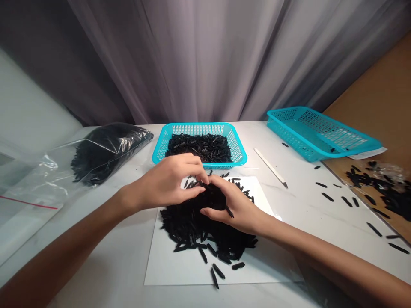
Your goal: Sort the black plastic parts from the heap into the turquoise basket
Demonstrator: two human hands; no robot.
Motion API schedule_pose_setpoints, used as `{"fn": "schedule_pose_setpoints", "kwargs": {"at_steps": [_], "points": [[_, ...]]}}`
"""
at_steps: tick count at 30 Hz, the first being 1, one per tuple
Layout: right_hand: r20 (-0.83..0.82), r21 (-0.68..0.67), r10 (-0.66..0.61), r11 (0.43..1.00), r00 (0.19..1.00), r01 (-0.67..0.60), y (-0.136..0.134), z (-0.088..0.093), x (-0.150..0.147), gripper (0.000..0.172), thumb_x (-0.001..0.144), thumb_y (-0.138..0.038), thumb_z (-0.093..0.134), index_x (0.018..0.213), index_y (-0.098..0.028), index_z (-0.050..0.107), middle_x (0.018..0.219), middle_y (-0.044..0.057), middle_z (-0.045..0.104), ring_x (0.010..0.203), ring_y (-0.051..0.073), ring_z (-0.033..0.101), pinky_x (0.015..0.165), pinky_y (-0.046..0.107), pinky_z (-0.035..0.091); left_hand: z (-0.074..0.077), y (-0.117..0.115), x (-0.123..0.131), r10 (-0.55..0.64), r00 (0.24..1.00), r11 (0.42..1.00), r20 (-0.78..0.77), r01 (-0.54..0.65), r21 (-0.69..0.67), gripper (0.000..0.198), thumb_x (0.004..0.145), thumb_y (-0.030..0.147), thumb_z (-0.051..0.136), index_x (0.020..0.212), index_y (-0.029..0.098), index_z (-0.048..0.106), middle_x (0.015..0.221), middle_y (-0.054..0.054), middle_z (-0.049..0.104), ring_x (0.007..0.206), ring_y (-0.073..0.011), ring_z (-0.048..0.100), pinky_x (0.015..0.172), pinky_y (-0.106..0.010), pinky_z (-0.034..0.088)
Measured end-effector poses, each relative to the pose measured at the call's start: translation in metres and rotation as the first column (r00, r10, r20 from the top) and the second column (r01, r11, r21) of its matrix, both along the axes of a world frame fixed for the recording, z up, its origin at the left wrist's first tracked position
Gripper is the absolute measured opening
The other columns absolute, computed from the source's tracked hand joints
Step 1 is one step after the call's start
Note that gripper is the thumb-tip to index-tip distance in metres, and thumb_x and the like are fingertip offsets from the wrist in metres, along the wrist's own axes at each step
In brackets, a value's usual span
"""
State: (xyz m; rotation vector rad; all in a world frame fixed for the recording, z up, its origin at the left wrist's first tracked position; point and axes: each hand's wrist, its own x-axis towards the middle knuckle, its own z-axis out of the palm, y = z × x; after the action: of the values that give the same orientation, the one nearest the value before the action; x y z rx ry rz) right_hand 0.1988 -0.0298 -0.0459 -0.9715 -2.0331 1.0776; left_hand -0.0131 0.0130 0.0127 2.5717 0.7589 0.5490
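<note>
A heap of small, flat black pieces with pointed ends [221, 244] is spread over a white sheet [180, 273]. My left hand [175, 177] is above the heap's far side, thumb and forefinger closed together on what looks like one black piece, mostly hidden by the fingertips. Beside it, my right hand [236, 203] curves round a dark clump of the same pieces, thumb toward me and fingers on the far side. One piece sticks out by the base of its thumb. Where the clump ends and the heap begins cannot be made out.
Behind the heap stands a turquoise basket [240, 156] holding many black pieces. A clear bag [109, 149] of them lies left. To the right are a white pointed tool [269, 166], another turquoise basket [305, 147], scattered pieces [327, 196] and a dark pile [398, 199] at the edge.
</note>
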Motion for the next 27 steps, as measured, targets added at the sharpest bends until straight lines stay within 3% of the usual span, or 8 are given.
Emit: {"fn": "schedule_pose_setpoints", "kwargs": {"at_steps": [5, 11, 19, 21, 23, 26, 27], "points": [[0.221, 0.091, 0.069, 0.992, 0.973, -0.091, -0.003, 0.022, 0.006, 0.038, 0.085, -0.019, 0.072, 0.120, -0.017, 0.056, 0.112, 0.010, 0.062, 0.104, 0.026, 0.059, 0.090, 0.039, 0.048, 0.014, -0.002, -0.005, 0.051, 0.995, 0.995, 0.085, -0.043, -0.089, 0.009, 0.084, 0.021, 0.078, 0.091, 0.021, 0.073, 0.086, 0.003, 0.072, 0.083, -0.0118, 0.064, 0.076, -0.024, 0.048], [0.366, 0.140, 0.104, 0.976, 0.925, -0.166, -0.002, 0.037, 0.014, 0.040, 0.085, -0.024, 0.075, 0.121, -0.019, 0.058, 0.118, 0.012, 0.065, 0.107, 0.029, 0.059, 0.090, 0.044, 0.050, 0.013, -0.006, -0.005, 0.044, 0.997, 0.993, 0.067, -0.036, -0.113, 0.009, 0.084, 0.027, 0.078, 0.089, 0.021, 0.073, 0.086, 0.002, 0.075, 0.082, -0.0137, 0.068, 0.075, -0.025, 0.050], [0.629, 0.293, -0.009, 0.929, 0.777, -0.226, -0.001, 0.030, 0.017, 0.041, 0.079, -0.021, 0.080, 0.118, -0.022, 0.066, 0.109, 0.012, 0.071, 0.098, 0.033, 0.064, 0.083, 0.048, 0.051, 0.004, -0.002, -0.002, -0.039, 0.970, 0.993, -0.240, 0.012, -0.115, 0.010, 0.091, 0.030, 0.069, 0.095, 0.022, 0.073, 0.093, 0.000, 0.074, 0.086, -0.0182, 0.068, 0.071, -0.029, 0.047], [0.604, 0.274, -0.015, 0.943, 0.797, -0.190, -0.001, 0.030, 0.016, 0.037, 0.080, -0.018, 0.078, 0.115, -0.021, 0.067, 0.106, 0.011, 0.072, 0.094, 0.031, 0.066, 0.079, 0.044, 0.052, 0.004, -0.003, 0.000, -0.021, 0.973, 0.992, -0.228, -0.008, -0.126, 0.020, 0.089, 0.036, 0.071, 0.104, 0.023, 0.071, 0.101, -0.001, 0.073, 0.093, -0.0198, 0.067, 0.075, -0.029, 0.049], [0.483, 0.229, -0.011, 0.967, 0.875, -0.115, -0.001, 0.030, 0.013, 0.027, 0.084, -0.016, 0.073, 0.109, -0.021, 0.068, 0.105, 0.009, 0.073, 0.091, 0.028, 0.067, 0.075, 0.039, 0.052, 0.005, -0.005, 0.002, 0.014, 0.986, 0.991, -0.167, -0.036, -0.132, 0.032, 0.088, 0.042, 0.073, 0.113, 0.023, 0.066, 0.110, -0.003, 0.071, 0.100, -0.0209, 0.065, 0.081, -0.031, 0.050], [0.164, 0.059, 0.010, 0.998, 0.986, -0.020, 0.000, 0.031, 0.010, 0.005, 0.090, -0.022, 0.067, 0.095, -0.020, 0.069, 0.094, 0.005, 0.073, 0.083, 0.020, 0.067, 0.071, 0.032, 0.050, 0.008, -0.008, 0.005, 0.044, 0.997, 0.988, -0.059, -0.052, -0.142, 0.043, 0.086, 0.047, 0.073, 0.120, 0.023, 0.061, 0.119, -0.004, 0.067, 0.110, -0.0215, 0.062, 0.092, -0.033, 0.050], [0.040, -0.027, 0.003, 1.000, 0.999, -0.002, 0.001, 0.031, 0.009, 0.006, 0.092, -0.026, 0.066, 0.091, -0.020, 0.069, 0.089, 0.004, 0.072, 0.079, 0.018, 0.066, 0.069, 0.030, 0.051, 0.009, -0.009, 0.005, 0.042, 0.998, 0.987, -0.044, -0.048, -0.151, 0.047, 0.086, 0.048, 0.074, 0.123, 0.023, 0.059, 0.122, -0.004, 0.066, 0.113, -0.0217, 0.062, 0.095, -0.034, 0.050]]}}
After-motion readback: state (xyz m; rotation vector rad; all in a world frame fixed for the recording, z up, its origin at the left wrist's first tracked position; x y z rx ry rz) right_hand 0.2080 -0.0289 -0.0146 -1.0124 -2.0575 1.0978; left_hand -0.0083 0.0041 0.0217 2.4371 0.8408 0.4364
